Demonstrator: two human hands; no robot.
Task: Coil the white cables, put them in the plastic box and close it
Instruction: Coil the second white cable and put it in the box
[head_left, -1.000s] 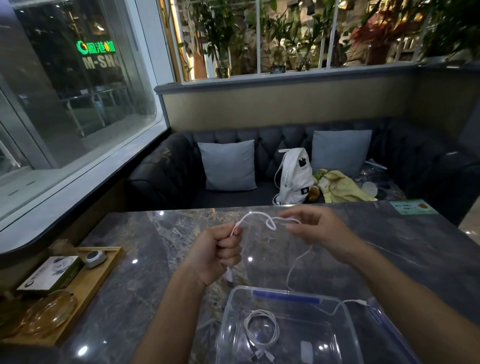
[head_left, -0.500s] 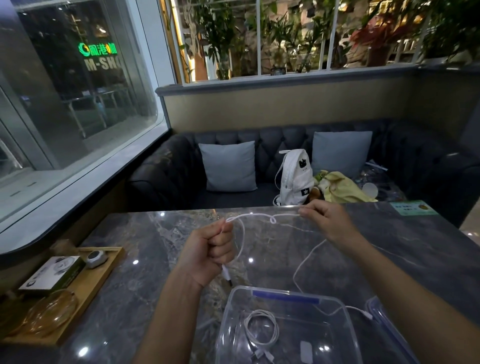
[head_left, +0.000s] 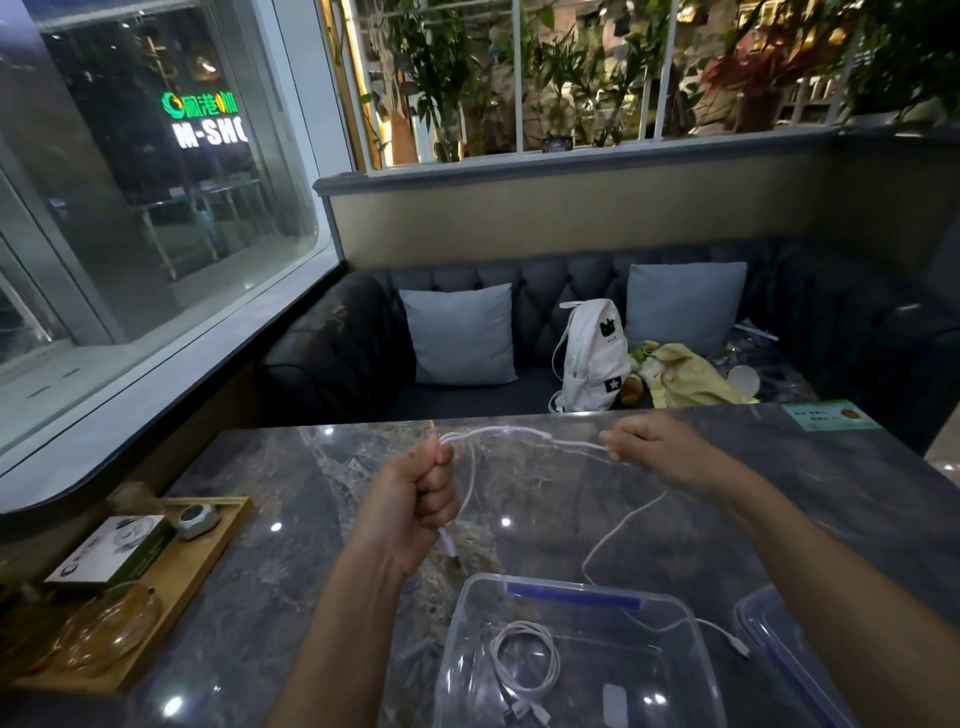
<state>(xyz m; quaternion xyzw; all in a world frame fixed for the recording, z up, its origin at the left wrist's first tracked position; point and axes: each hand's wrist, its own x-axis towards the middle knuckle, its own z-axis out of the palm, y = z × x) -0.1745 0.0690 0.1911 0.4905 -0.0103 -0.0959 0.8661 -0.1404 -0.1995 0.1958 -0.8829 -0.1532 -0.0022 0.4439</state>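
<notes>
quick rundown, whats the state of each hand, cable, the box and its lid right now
left hand: closed in a fist on the cable
right hand: pinching the cable further along
white cable: uncoiled, stretched between the hands, its tail trailing over the box rim
coiled cable: already coiled, lying inside the box
plastic box: open, on the table
lid: off, lying right of the box
</notes>
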